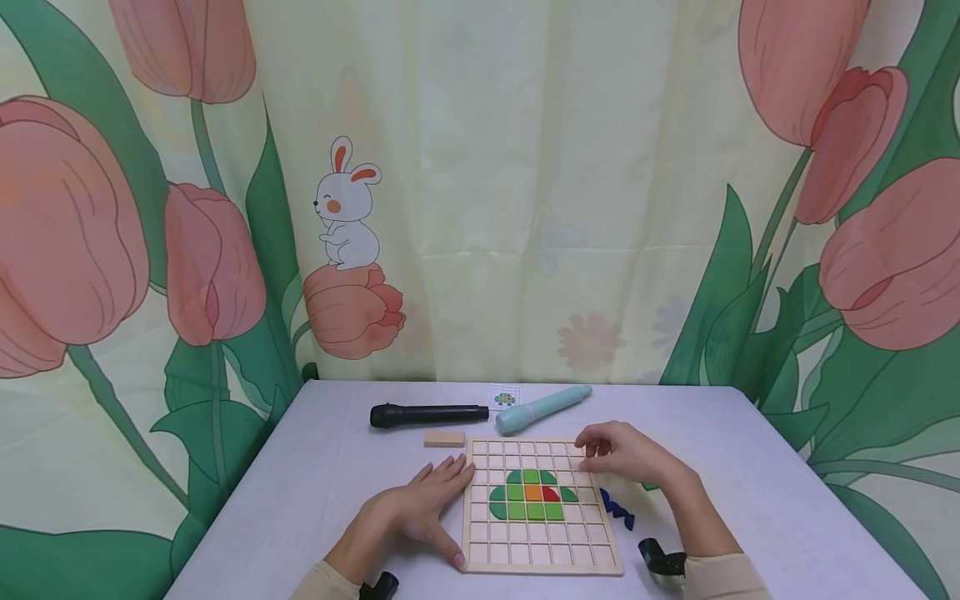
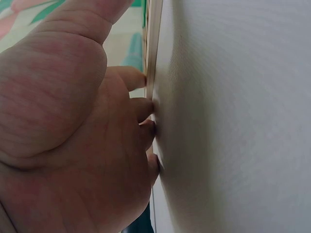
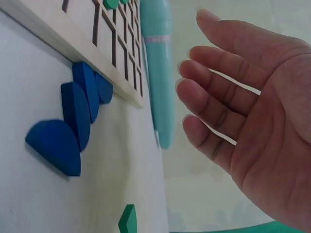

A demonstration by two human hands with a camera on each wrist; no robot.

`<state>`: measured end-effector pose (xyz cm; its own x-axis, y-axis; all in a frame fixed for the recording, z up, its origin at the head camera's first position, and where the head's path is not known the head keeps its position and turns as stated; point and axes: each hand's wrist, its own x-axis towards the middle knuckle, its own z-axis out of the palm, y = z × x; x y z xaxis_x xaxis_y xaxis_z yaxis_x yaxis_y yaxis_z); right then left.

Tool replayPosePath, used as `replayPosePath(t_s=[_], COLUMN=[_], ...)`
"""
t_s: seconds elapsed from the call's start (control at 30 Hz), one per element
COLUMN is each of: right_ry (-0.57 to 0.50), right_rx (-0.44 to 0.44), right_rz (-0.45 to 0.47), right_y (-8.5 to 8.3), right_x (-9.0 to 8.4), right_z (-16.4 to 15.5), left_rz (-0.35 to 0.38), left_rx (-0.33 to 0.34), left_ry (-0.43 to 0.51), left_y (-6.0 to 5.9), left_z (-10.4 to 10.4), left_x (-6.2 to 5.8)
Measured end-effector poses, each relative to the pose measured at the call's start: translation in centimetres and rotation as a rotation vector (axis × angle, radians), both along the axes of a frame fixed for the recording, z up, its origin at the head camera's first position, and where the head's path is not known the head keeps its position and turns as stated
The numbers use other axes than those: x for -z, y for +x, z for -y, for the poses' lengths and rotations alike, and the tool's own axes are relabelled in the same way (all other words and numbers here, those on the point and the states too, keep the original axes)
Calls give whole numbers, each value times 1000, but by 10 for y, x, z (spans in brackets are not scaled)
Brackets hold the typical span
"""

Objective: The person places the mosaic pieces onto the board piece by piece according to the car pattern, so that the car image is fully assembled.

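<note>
Gridded wooden board (image 1: 543, 571), lower centre of frame. Left hand (image 1: 427, 506): spread, touching its left edge. Right hand (image 1: 628, 454): loosely curled, empty, at its upper right corner. White tabletop (image 1: 300, 492) beneath; tulip-print curtain (image 1: 495, 183), upper frame.

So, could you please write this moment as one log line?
left hand: touching left edge of grid board; right hand: empty, near board's right edge; board: partly filled; blue pieces: right of board
</note>
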<state>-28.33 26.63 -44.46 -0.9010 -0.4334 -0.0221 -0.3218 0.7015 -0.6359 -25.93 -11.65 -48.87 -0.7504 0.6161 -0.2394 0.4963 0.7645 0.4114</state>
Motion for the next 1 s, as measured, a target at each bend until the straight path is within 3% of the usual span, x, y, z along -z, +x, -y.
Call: replayPosePath(t_s=[0.23, 0.57, 0.83, 1.0], right_ry=[12, 30, 48, 102], right_rx=[-2, 75, 57, 157], right_rz=[-23, 47, 108, 146], right_y=[-1, 2, 6, 8], right_x=[1, 1, 1, 2], right_z=[-17, -42, -57, -59], left_rz=[2, 12, 8, 0], left_rx=[-3, -8, -6, -6], left_ry=[-8, -13, -10, -8], left_y=[0, -1, -2, -1], left_z=[-1, 0, 0, 0], left_x=[-1, 2, 3, 2])
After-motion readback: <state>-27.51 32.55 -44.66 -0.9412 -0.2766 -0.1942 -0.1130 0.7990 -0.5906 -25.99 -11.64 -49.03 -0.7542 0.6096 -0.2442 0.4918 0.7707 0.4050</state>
